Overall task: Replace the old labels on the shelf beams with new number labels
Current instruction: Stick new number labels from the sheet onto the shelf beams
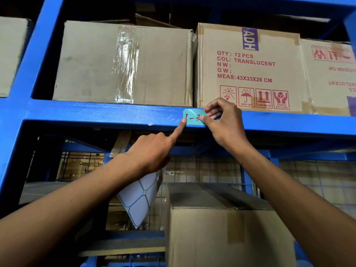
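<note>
On the blue metal shelf beam (115, 114), the left hand (152, 151) is pressing its forefinger on a teal paper label (193, 117) while clutching a white backing sheet (140, 197). The right hand (223, 120) is pinching the label's folded right end.

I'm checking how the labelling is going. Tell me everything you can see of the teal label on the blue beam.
The teal label is a small rectangular sticker, paper-like, with red handwriting reading "1-" and a partly hidden digit. It lies on the front face of the blue beam, below the printed ADH carton. Its upper right corner looks folded or lifted. The left hand presses its lower left edge with an extended forefinger; the right hand pinches its right end.
</note>
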Motion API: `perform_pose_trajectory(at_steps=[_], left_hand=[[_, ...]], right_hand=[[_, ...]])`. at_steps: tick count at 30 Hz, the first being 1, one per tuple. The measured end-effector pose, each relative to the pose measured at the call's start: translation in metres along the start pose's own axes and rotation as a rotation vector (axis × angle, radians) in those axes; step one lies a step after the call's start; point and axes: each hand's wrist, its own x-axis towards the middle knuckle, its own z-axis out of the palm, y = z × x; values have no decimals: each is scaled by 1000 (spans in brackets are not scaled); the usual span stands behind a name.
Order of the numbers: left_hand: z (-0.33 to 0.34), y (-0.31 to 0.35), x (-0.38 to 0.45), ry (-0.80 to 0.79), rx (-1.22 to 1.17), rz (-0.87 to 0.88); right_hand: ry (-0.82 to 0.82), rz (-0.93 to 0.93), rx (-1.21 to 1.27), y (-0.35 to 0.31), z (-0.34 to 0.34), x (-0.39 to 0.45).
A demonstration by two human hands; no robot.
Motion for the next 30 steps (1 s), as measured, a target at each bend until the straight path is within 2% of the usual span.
perform_pose_trajectory(at_steps=[6, 12, 13, 15, 17, 18, 20, 22, 30], left_hand=[[-1, 0, 1, 14, 51, 14], [-8, -3, -1, 62, 221, 75], [-9, -3, -2, 50, 223, 75], [-10, -4, -1, 33, 207, 67], [-8, -5, 0, 29, 176, 60], [-7, -5, 0, 30, 163, 60], [-6, -3, 0, 22, 146, 66], [-6, -2, -1, 21, 138, 58], [-4, -5, -2, 16, 78, 31]], right_hand=[[25, -5, -49, 0, 0, 2], [96, 17, -152, 0, -8, 2], [113, -9, -179, -1, -9, -3], [132, -179, -313, -3, -9, -17], [54, -390, -456, -3, -2, -35], [-24, -433, -514, -3, 2, -41], [-155, -400, -608, 0, 9, -49], [-220, -333, -647, 8, 10, -53], [-155, -130, -488, 24, -8, -54]])
